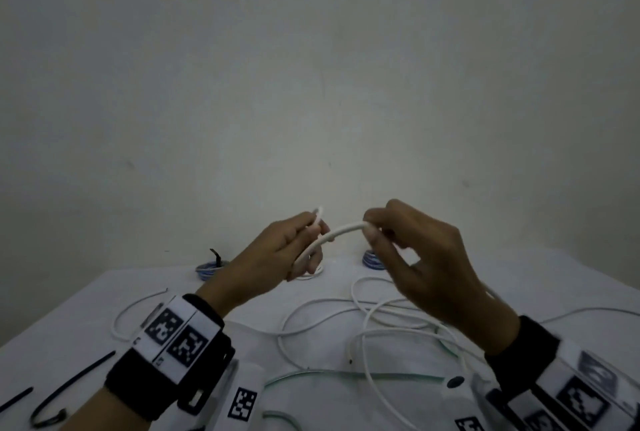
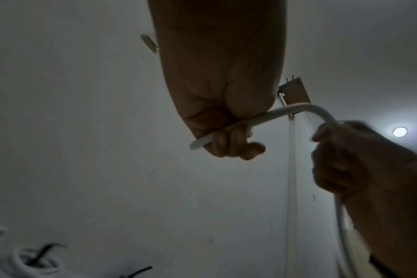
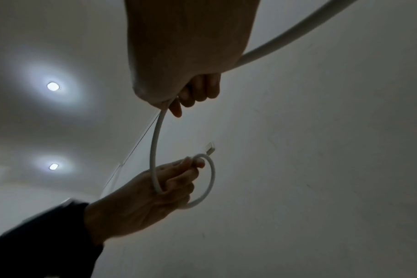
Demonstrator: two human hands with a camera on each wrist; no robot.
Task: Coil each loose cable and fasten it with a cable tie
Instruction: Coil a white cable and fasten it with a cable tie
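Observation:
Both hands are raised above the white table [image 1: 86, 312], holding one white cable [image 1: 332, 234]. My left hand [image 1: 294, 243] curls its fingers round the cable near its end, and the tip sticks up past the fingers. In the right wrist view the cable [image 3: 155, 146] forms a small loop at the left hand [image 3: 169, 180]. My right hand [image 1: 391, 229] pinches the cable a short way along. In the left wrist view the cable [image 2: 298, 111] arches between the two hands. The rest of the cable lies in loose loops [image 1: 374, 326] on the table. Black cable ties [image 1: 86, 373] lie at the front left.
Two blue-and-white coiled bundles [image 1: 207, 269] [image 1: 372, 259] and a white coil [image 1: 308, 274] sit at the table's far edge, the left one with a black tie sticking up. A plain wall [image 1: 311, 84] stands close behind the table. Another thin white cable [image 1: 135, 309] lies at the left.

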